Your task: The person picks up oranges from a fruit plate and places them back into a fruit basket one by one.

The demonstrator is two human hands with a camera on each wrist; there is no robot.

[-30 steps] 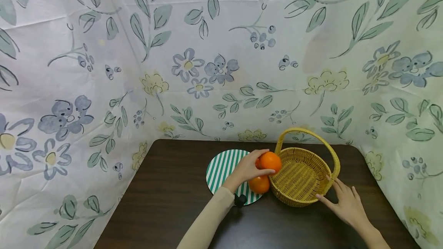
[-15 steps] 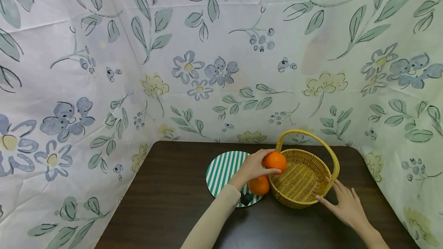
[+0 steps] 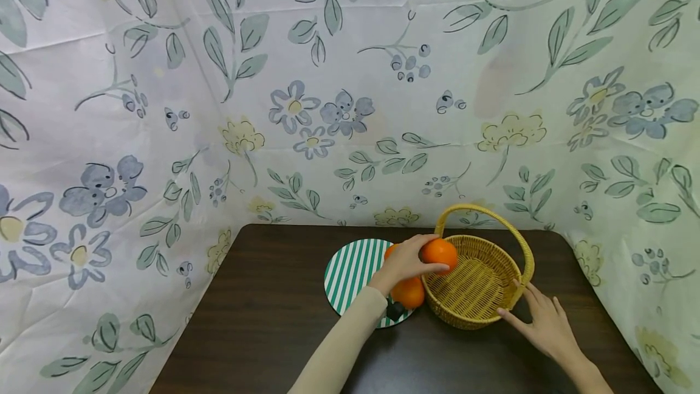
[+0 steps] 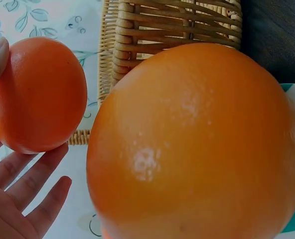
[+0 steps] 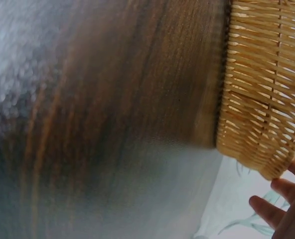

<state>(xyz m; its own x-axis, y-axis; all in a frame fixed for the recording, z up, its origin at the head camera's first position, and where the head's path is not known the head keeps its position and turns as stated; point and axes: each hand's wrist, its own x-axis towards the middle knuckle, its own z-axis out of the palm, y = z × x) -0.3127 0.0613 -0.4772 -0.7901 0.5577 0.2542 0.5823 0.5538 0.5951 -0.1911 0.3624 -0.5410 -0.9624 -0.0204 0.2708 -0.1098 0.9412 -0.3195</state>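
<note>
My left hand [image 3: 407, 260] holds an orange [image 3: 440, 254] between thumb and fingers, at the left rim of a yellow wicker basket [image 3: 474, 319]. The left wrist view shows this held orange [image 4: 38, 94] at the left, with a nearer orange [image 4: 197, 144] filling the middle. Below the hand, an orange [image 3: 408, 293] lies on a round green-and-white striped mat [image 3: 350, 275]. Another orange [image 3: 390, 251] is mostly hidden behind the hand. At the basket's right side, my right hand [image 3: 544, 321] touches the rim beside the handle, fingers spread; its fingertips also meet the basket [image 5: 262, 99] in the right wrist view.
The basket's arched handle [image 3: 487, 207] rises over its opening, and woven bottom shows inside. A dark wooden table [image 3: 262, 309] carries everything. Flowered cloth [image 3: 328, 108] hangs behind and along both sides. A small black device [image 3: 395, 310] sits at my left wrist.
My left hand has carried the orange rightward, from beside the basket to over its left rim. An orange behind the hand shows more at its left. The right hand and basket stay put.
</note>
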